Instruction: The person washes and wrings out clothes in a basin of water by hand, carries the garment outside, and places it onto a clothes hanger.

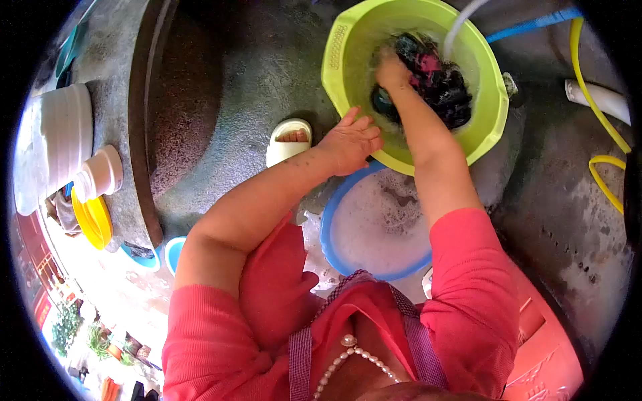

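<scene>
A lime-green basin (493, 120) of water holds dark wet laundry (445, 87) with a pink-red patch. My right hand (393, 70) reaches down into this basin, its fingers curled against the laundry's left side and partly blurred by the water. Some dark cloth also shows below that wrist. At the basin's near left rim rests my left hand (351, 142), fingers spread and nothing visible in them. A pale hose (458, 30) comes down into the water from the top. Closer to my body, a blue-rimmed tub (328, 224) of sudsy water stands partly under the green basin.
A cream slipper (275, 152) with a foot in it is on the wet floor. To the left runs a concrete ledge (138, 120) with a white bucket (60, 140) and a yellow basin (93, 220) by it. A blue hose (535, 25) and a yellow hose (595, 107) lie at right.
</scene>
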### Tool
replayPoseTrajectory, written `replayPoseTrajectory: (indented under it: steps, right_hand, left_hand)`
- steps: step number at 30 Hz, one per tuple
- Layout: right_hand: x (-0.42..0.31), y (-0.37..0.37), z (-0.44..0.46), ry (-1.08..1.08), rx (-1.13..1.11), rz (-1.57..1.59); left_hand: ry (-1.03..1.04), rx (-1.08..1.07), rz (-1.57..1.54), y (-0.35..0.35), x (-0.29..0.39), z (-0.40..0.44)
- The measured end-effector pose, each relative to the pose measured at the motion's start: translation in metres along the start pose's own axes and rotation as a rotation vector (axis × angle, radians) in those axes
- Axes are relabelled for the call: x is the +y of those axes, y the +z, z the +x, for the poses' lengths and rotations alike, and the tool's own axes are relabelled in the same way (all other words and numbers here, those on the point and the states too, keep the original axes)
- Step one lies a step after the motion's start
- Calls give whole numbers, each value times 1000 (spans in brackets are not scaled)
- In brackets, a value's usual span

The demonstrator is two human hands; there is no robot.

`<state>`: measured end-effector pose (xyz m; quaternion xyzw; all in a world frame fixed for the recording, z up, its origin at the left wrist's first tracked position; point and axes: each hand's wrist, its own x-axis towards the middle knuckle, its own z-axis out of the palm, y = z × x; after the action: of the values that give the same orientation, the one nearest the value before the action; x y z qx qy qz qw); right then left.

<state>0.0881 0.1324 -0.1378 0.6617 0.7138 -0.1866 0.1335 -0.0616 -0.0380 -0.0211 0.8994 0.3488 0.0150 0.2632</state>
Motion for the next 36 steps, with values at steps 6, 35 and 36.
replayPoseTrajectory:
  steps: [6, 35, 36]
  right_hand:
    - [-9, 28, -57, -582, -193, -373]
    - [-16, -459, -381, -963, 1087, 994]
    - [-11, -448, -365, -905, 1037, 1060]
  left_hand:
    - [-29, -6, 12, 2, 3, -1]
    - [-33, 175, 85, 16, 5, -3]
    - [-48, 140, 82, 13, 6, -4]
